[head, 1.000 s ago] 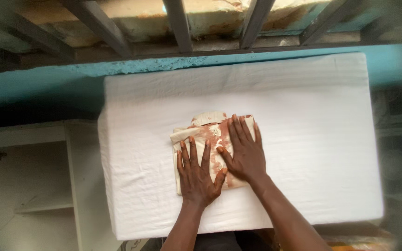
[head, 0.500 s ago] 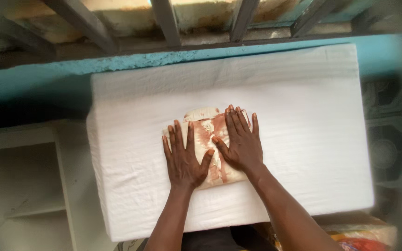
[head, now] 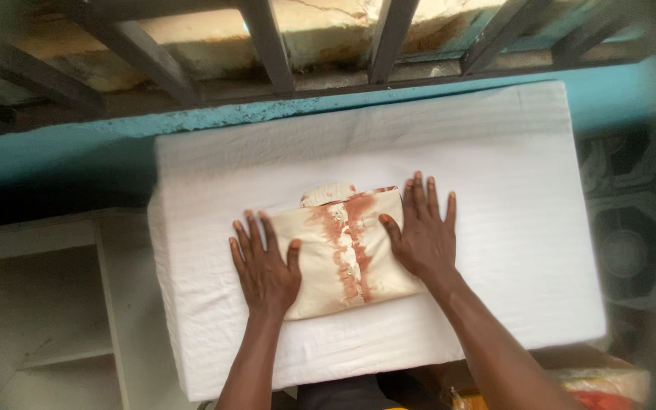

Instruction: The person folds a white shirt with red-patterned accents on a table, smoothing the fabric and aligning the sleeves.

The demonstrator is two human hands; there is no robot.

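A folded cream shirt (head: 343,254) lay flat near the middle of the white-covered table (head: 495,167), somewhat closer to its near edge than to its far edge. It was folded into a compact rectangle, turned slightly askew to the table's edges. A reddish-brown stain ran down its buttoned front placket, spreading wider toward the top. Its collar peeked out at the far end.

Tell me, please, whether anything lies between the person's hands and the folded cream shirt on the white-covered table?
Nothing visible does. The left hand and right hand rest flat on opposite side edges of the folded cream shirt with reddish-brown stains.
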